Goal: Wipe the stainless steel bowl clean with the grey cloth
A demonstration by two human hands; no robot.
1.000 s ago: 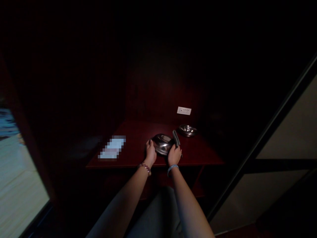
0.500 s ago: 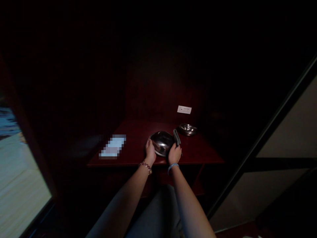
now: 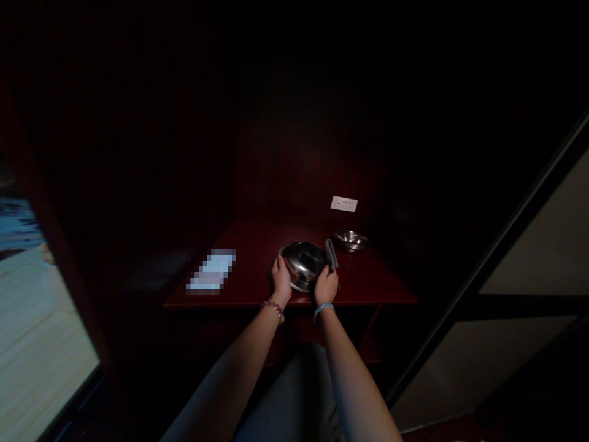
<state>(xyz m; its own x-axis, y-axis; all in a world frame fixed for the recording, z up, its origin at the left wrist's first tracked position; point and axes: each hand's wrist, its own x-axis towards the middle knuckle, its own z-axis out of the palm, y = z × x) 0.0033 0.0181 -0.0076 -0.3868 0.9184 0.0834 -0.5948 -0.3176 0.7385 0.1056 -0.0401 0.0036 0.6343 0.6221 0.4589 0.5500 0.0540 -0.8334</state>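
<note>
Desk (image 3: 375, 283): dark red, dimly lit; both wrists at its front edge.
Steel bowl (image 3: 304, 263): near middle of front edge, between the hands, touching both; rounded underside up, tilted. Resting on desk or lifted, cannot tell.
Step in hand: judged a two-handed hold on bowl, cloth at its right side.
Next move: would call for firm left support of rim while right hand manages cloth.
Blurred flat item (image 3: 211, 270): near front left corner, well apart from hands; identity unclear.
Left hand (image 3: 282, 281): gripping bowl's left rim, thumb on outer wall.
Right hand (image 3: 326, 286): closed at bowl's right side, cloth in its grasp; some fingers hidden.
Rear bowls (image 3: 351, 241): apparently stacked, openings up, toward back right corner.
Socket plate (image 3: 344, 204): white, on panel above back edge.
Cloth (image 3: 332, 254): grey, folded, jutting above right fingers.
</note>
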